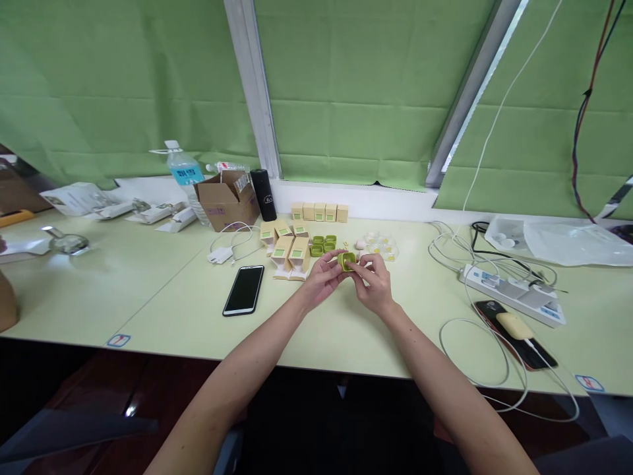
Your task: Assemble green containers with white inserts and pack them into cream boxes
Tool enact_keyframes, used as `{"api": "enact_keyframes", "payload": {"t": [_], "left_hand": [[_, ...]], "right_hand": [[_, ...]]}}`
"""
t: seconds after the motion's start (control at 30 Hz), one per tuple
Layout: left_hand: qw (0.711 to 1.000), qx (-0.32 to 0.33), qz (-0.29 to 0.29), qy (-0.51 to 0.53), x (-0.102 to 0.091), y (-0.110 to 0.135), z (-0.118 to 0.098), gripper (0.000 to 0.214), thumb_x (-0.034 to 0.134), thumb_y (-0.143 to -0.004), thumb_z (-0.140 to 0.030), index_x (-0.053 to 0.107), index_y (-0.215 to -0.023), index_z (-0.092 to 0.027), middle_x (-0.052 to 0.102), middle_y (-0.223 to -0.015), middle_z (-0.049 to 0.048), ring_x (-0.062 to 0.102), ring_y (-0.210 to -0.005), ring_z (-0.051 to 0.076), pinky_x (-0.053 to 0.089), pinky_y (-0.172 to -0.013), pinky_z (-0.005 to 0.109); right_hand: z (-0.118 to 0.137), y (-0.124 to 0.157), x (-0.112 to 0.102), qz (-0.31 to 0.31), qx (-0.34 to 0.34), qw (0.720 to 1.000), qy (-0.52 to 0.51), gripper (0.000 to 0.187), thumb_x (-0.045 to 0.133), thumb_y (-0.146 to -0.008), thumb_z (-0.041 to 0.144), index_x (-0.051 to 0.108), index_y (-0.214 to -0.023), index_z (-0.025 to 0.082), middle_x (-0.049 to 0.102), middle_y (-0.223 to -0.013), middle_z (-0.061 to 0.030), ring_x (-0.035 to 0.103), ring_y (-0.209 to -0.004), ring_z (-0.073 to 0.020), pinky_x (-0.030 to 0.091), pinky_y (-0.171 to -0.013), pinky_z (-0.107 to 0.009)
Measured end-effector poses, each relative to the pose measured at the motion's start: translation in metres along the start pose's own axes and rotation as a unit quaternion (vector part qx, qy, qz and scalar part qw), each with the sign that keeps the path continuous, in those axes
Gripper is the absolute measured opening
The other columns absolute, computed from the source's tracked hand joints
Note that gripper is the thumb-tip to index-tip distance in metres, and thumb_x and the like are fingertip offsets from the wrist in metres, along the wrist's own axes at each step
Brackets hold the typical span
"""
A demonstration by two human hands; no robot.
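A small green square cup [348,258] is held up above the table, its open top tilted toward me. My left hand [324,280] grips it from the left side, fingers and thumb closed on its wall. From the right, my right hand [374,284] has bent fingers at the cup, with fingertips at its mouth; whether a small piece is between them I cannot make out. Just behind are several matching green cups [323,245] set close together, with tiny yellow bits [345,245] next to them. A clear plastic tray [383,245] with yellow spots lies behind my right hand.
Opened cardboard boxes [290,254] stand left of my hands, and small boxes [320,212] line the wall. A phone [243,290], white charger [221,254], brown carton [228,201] and black bottle [263,194] are leftward. To the right lie a power strip [512,293], loose cables and another phone [537,356].
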State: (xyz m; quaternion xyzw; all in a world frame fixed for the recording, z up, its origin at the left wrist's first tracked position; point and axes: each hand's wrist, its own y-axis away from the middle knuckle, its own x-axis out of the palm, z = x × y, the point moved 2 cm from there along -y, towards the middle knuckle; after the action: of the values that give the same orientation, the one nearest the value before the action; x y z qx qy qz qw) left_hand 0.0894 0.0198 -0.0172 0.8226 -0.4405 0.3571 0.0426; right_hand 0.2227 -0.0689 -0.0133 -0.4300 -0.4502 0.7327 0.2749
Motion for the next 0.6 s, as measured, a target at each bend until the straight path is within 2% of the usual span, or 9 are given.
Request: {"api": "enact_keyframes", "payload": {"t": [0.23,0.6], "left_hand": [[1.000,-0.002,-0.004,0.011,-0.0018,-0.0001,-0.0004,0.050,0.090,-0.071,-0.022,0.068,-0.115,-0.019,0.074,-0.103,0.0053,0.070,-0.097,0.016,0.052,-0.097,0.033],[1.000,-0.004,-0.006,-0.003,-0.0059,-0.0009,-0.0007,0.050,0.094,-0.065,-0.024,0.069,-0.108,-0.020,0.074,-0.100,0.0042,0.070,-0.096,0.016,0.054,-0.096,0.035]], "right_hand": [[-0.0004,-0.0028,-0.0014,0.020,0.008,0.999,-0.026,0.033,0.059,-0.095,0.017,0.073,-0.121,0.032,0.049,-0.090,-0.0051,0.053,-0.080,-0.0178,0.045,-0.055,-0.027],[-0.0012,-0.0043,-0.0026,0.046,0.004,0.999,-0.025,0.033,0.058,-0.095,0.017,0.072,-0.121,0.033,0.048,-0.086,-0.0042,0.051,-0.082,-0.0191,0.045,-0.059,-0.028]]}}
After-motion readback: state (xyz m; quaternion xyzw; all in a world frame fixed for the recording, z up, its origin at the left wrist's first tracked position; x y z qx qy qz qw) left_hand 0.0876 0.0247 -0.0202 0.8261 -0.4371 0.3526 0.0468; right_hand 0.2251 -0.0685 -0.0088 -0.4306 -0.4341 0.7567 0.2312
